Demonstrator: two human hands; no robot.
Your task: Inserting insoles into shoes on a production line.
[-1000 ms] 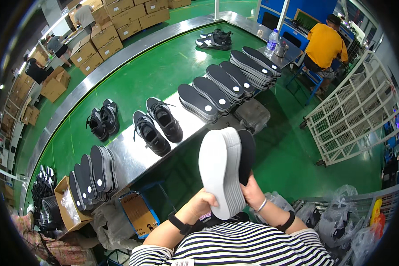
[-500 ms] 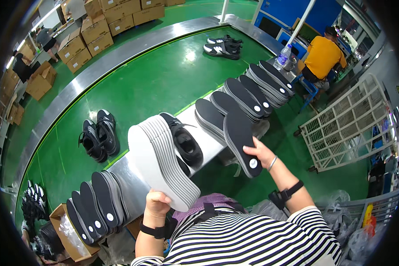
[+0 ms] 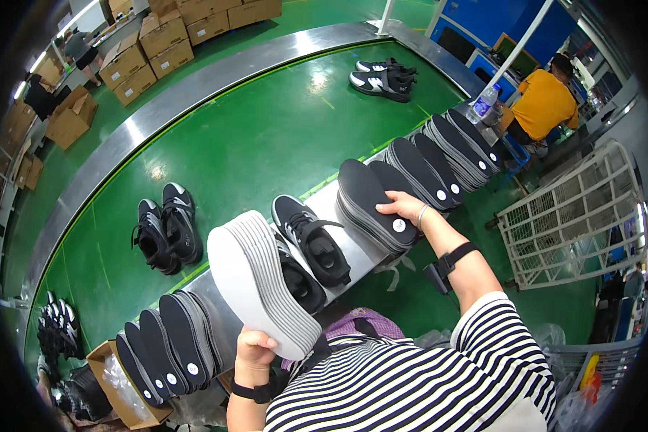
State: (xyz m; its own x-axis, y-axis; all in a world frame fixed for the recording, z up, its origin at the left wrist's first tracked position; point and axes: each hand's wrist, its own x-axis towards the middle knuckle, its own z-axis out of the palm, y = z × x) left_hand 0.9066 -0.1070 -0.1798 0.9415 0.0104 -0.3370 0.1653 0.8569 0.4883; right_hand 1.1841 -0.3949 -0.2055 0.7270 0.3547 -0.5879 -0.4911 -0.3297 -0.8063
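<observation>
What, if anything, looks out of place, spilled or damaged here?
Perhaps the plastic drink bottle standing by the far insole stacks at the end of the bench: it seems slightly odd beside shoe parts. I see no spill or damage.

A shiny metal ledge (image 3: 363,252) carries a pair of black-and-grey shoes (image 3: 322,255) between black-topped insole stacks (image 3: 414,169) at right and more insole stacks (image 3: 180,338) at left. On the green surface (image 3: 266,129) beyond it lie a nearer shoe pair (image 3: 183,229) and a farther shoe pair (image 3: 381,85).
</observation>
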